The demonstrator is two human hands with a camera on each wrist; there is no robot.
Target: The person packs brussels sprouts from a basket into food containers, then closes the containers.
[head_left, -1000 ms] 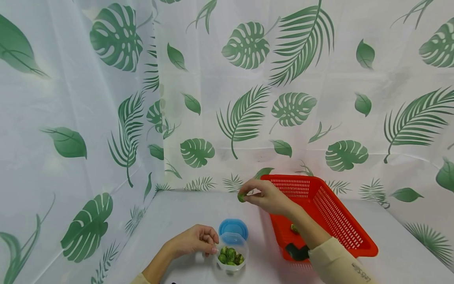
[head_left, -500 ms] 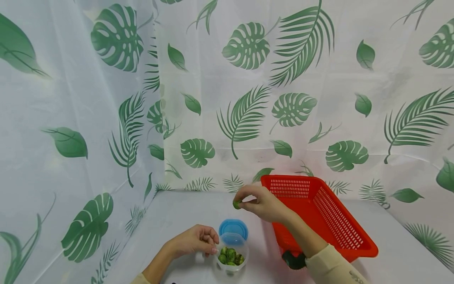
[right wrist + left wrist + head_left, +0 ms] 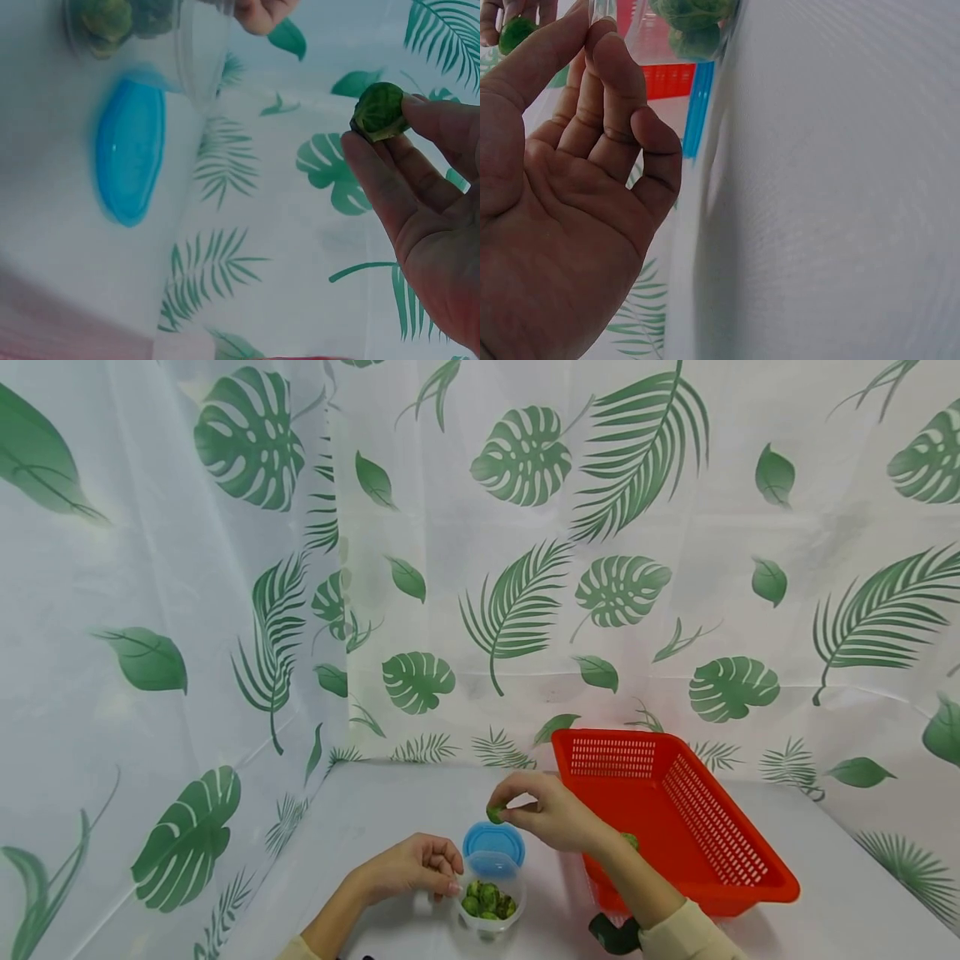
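Note:
A Brussels sprout (image 3: 379,112) is pinched between the thumb and fingertips of my right hand (image 3: 553,812), held in the air above the blue lid (image 3: 493,842). Below and nearer stands a clear plastic container (image 3: 512,883) with several Brussels sprouts (image 3: 487,897) inside. My left hand (image 3: 416,868) pinches the container's rim from the left, as the left wrist view shows with thumb and finger on the clear edge. The lid lies flat on the table just behind the container.
A red perforated basket (image 3: 705,835) stands to the right, with a Brussels sprout (image 3: 630,841) in it, partly behind the right forearm. The dark band (image 3: 615,935) sits below that forearm. A leaf-patterned white curtain (image 3: 517,610) closes off the back and left.
My right hand has moved slightly left and down toward the container, with the Brussels sprout in its fingers. The left hand has stayed on the container's rim.

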